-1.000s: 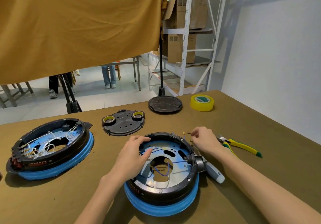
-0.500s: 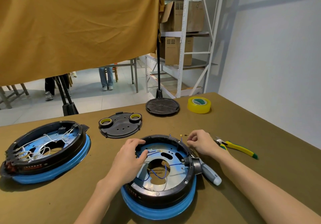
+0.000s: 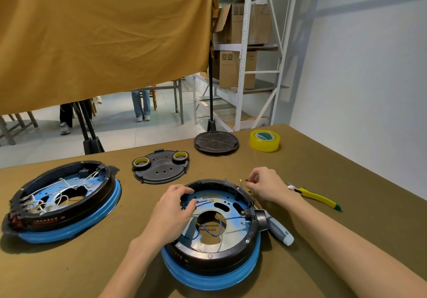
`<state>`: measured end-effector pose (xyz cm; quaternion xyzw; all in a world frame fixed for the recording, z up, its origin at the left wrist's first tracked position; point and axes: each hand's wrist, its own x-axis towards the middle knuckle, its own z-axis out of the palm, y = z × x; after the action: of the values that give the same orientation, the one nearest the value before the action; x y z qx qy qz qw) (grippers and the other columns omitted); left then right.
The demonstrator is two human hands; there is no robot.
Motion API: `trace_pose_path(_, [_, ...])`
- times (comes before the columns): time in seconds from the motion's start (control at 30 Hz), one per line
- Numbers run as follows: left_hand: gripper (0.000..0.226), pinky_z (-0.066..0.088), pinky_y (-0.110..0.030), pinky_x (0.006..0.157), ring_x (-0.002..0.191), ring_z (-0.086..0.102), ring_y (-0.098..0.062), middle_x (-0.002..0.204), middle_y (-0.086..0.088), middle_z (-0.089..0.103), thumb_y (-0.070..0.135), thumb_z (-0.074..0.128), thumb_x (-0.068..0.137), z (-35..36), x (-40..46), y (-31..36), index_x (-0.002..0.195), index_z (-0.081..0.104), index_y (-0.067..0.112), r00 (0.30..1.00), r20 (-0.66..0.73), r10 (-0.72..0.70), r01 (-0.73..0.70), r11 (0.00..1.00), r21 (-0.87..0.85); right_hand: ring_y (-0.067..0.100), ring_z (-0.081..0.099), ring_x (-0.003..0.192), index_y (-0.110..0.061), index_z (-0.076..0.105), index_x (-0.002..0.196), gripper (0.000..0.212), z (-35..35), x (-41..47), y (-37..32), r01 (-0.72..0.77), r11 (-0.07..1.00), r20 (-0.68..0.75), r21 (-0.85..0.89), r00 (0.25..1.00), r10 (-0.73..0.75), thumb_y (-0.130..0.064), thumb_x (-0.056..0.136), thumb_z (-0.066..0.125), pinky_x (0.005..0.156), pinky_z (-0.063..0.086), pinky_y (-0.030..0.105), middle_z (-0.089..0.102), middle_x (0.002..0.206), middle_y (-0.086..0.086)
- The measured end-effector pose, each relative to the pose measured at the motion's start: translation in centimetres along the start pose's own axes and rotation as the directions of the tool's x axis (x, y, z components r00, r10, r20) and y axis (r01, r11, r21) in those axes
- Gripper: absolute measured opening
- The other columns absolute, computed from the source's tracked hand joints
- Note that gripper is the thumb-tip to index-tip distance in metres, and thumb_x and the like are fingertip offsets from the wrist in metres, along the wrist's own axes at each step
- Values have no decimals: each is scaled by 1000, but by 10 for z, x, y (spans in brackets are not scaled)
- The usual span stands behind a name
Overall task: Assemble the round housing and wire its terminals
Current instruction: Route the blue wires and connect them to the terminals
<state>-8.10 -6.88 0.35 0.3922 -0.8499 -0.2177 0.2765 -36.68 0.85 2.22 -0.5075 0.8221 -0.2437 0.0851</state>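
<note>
A round black housing point(image 3: 215, 255) on a blue base lies in front of me, with blue wires point(image 3: 209, 228) and brass terminals inside. My left hand point(image 3: 172, 209) rests over its left rim, fingers curled at the blue wires near the top edge. My right hand point(image 3: 265, 185) hovers just beyond the housing's far right rim and pinches a small brass terminal point(image 3: 247, 180). More loose terminals point(image 3: 250, 191) lie under it. A grey-handled screwdriver point(image 3: 278, 229) lies against the housing's right side.
A second housing point(image 3: 62, 201) with white wires sits at the left. A black cover plate point(image 3: 161, 167) bearing two small tape rolls, a round black lid point(image 3: 216, 142), yellow tape point(image 3: 264, 140) and yellow-green pliers point(image 3: 316, 198) lie on the table point(image 3: 346, 182). People stand beyond the yellow curtain.
My right hand lifted slightly and drew its fingers together on a terminal. My left hand stayed on the housing's left rim. The camera tilted a little.
</note>
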Motion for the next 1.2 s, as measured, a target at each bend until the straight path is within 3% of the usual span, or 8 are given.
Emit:
trace_pose_path(0.23, [35,36,-18,99,117,45,2,138,14,51,38,58,101,0,1,-2,134,60,27,1000,0,4,-4,1000,7,27,68,100,-23,74,106,19,14,12,1,-48,955,-43,-294,998,37,-35,98,61,80,54,37,72,111,6])
trace_pose_path(0.43, [40,42,-25,103,125,48,-5,140,14,48,44,58,100,-15,1,-13,138,57,28,998,40,-46,42,995,94,26,69,89,-15,71,97,29,33,27,-16,-124,979,24,-164,991,129,-43,91,69,76,58,37,73,96,5])
trace_pose_path(0.6, [36,39,-23,101,121,49,-5,134,12,53,43,60,100,-24,0,-20,132,60,27,997,45,-57,55,997,49,31,68,95,-9,67,99,14,39,37,-15,-175,977,29,-124,983,179,-22,94,64,84,59,45,72,104,10])
trace_pose_path(0.73, [38,41,-25,102,122,49,-6,133,14,52,44,60,99,-23,0,-17,133,60,27,997,47,-63,60,997,53,30,66,88,-14,53,88,24,36,37,-17,-196,966,63,-168,976,209,-31,93,69,70,54,38,64,91,7])
trace_pose_path(0.83, [38,38,-22,99,119,47,-2,133,14,52,44,60,99,-23,0,-18,134,60,28,997,44,-60,58,997,51,33,66,99,-10,59,97,14,32,36,-14,-221,961,78,-165,969,236,-22,95,66,76,54,40,67,105,11])
trace_pose_path(0.93, [38,37,-21,99,118,47,-1,134,13,52,44,60,99,-22,0,-19,134,60,27,998,38,-52,51,998,42,29,67,94,-8,64,87,15,27,37,-13,-199,980,76,-14,977,199,-18,98,63,84,58,45,68,97,10])
trace_pose_path(1.07, [37,38,-27,106,127,45,-5,138,14,50,45,56,101,-24,-1,-19,134,57,31,997,52,-49,46,998,52,14,65,84,-15,74,86,11,9,18,-33,1,937,-72,350,997,26,-18,95,70,75,48,29,71,87,-2])
trace_pose_path(1.2, [23,35,-34,111,128,46,-4,130,21,53,44,56,101,-32,-2,-6,123,61,40,997,-69,20,-18,999,38,5,64,73,-18,76,88,5,-5,-14,-59,238,836,-112,495,971,-210,-17,93,74,71,51,22,73,82,-4])
